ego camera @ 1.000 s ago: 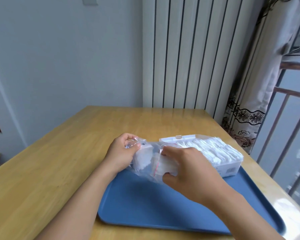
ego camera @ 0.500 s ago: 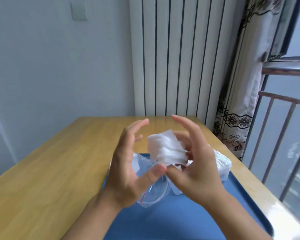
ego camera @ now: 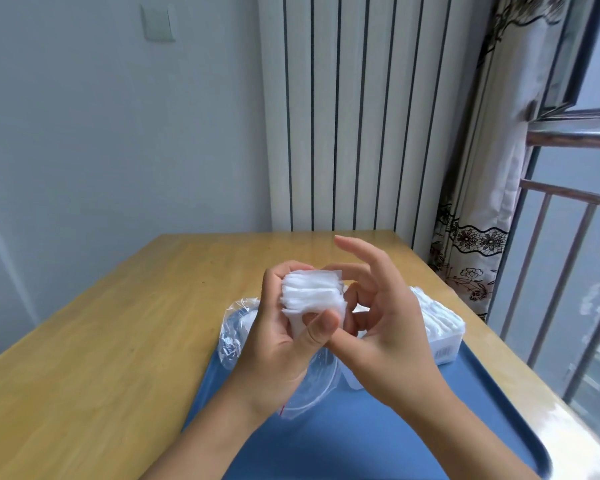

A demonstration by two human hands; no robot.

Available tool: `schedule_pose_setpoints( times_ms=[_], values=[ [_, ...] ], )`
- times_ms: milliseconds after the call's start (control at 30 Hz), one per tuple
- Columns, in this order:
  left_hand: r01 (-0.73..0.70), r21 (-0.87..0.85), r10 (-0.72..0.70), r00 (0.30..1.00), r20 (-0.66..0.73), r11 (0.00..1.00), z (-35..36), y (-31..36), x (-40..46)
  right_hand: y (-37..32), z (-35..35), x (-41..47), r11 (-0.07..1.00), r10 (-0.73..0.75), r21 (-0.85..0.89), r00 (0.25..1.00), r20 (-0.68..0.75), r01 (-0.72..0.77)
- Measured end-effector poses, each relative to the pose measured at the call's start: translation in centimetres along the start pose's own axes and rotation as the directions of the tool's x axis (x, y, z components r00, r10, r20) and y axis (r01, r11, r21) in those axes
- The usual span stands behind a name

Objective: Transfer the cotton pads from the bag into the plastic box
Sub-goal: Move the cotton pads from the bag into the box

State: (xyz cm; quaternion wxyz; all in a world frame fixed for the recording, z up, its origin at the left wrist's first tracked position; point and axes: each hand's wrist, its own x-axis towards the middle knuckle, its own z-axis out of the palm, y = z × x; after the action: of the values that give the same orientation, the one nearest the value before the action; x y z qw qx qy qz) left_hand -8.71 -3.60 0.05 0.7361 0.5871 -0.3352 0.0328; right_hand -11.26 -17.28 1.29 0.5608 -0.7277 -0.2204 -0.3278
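White square cotton pads (ego camera: 310, 294), a fanned stack, are held up over the blue plastic tray (ego camera: 368, 438), pinched between left hand (ego camera: 284, 337) thumb and fingers. Right hand (ego camera: 381, 327) touches the stack's right side, fingers spread. Clear crumpled plastic bag (ego camera: 236, 336) lies at the tray's left edge. Translucent rectangular plastic box (ego camera: 444, 330), holding pads, sits at the tray's far right on the wooden desk (ego camera: 101, 341).

Bag (ego camera: 238, 332) and plastic box (ego camera: 440, 327) flank bare tray (ego camera: 378, 431) front.
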Motion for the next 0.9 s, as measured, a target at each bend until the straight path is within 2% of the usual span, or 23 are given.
schedule_pose_setpoints(
  times_ms=[200, 433, 633, 733, 900],
  values=[
    [0.089, -0.124, -0.094, 0.995, -0.031, 0.988, -0.3, 0.3, 0.2, 0.2, 0.4, -0.2, 0.999, 0.004, -0.044, 0.996, 0.09, 0.0],
    [0.129, -0.102, -0.133, 0.99, -0.039, 0.986, -0.3, 0.3, 0.3, 0.6, 0.5, -0.7, 0.953, -0.03, -0.296, 0.995, 0.098, 0.058],
    [0.193, -0.199, -0.194, 0.981, 0.013, 0.961, 0.1, 0.8, 0.2, 1.0, 1.1, -1.4, 0.988, 0.051, -0.154, 0.976, 0.212, -0.019],
    [0.214, -0.252, -0.22, 0.975, 0.002, 0.944, 0.4, 0.7, 0.1, 1.4, 1.3, -1.5, 0.98, 0.064, -0.199, 0.975, 0.211, -0.021],
    [0.266, -0.233, -0.281, 0.959, -0.032, 0.935, 0.8, 0.9, 0.1, 0.7, 1.6, -1.7, 0.97, 0.087, -0.241, 0.978, 0.192, -0.039]
  ],
)
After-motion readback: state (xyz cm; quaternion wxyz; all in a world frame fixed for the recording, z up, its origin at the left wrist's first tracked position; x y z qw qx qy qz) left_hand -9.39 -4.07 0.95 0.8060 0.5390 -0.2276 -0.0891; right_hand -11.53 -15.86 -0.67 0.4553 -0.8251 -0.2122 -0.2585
